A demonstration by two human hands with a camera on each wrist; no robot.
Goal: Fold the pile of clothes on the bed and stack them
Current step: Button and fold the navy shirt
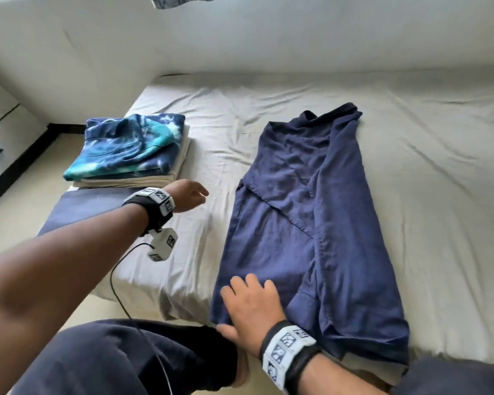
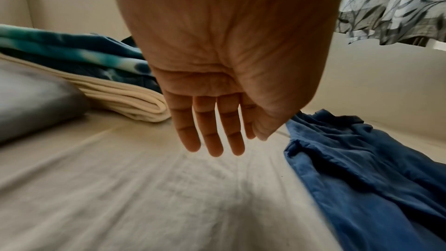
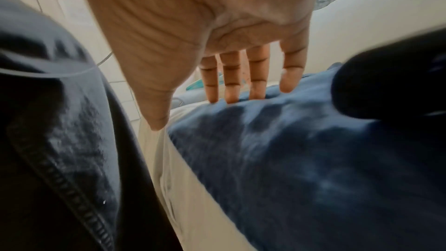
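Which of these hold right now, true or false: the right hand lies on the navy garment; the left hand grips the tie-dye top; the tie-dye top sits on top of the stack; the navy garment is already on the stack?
1. The right hand lies flat on the navy garment. True.
2. The left hand grips the tie-dye top. False: it hovers over the sheet, fingers straight, holding nothing.
3. The tie-dye top sits on the cream folded clothes. True.
4. The navy garment is on the stack. False: it lies apart, spread lengthwise on the sheet.
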